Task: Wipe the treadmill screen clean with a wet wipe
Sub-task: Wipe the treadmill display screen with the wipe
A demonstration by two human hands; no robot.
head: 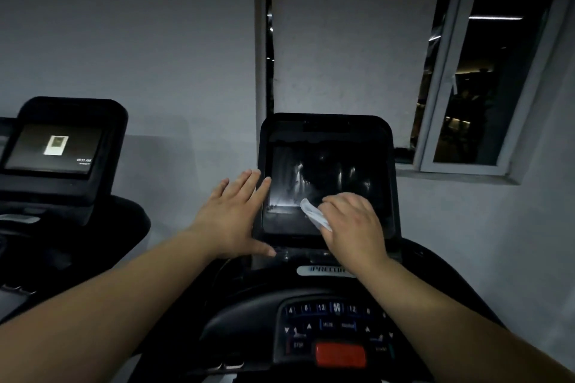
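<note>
Nearest, the right hand (353, 224) grips the wipe (314, 214) in closed fingers, pressed to the screen (329, 177) low down. The left hand (233, 214), fingers spread, steadies the console's left edge. Wiping is underway (wet streaks show above); next, probably, the dry lower left.

wet wipe (314, 216) on screen (329, 183) | second treadmill (62, 158) left | window (497, 65) behind right

This is a dim gym: 2 treadmills stand side by side against a grey wall, one treadmill screen (326, 183) dark, the neighbouring console (51, 148) lit, with a speed keypad and red stop button (340, 354) (a window (485, 65) shows night).
</note>
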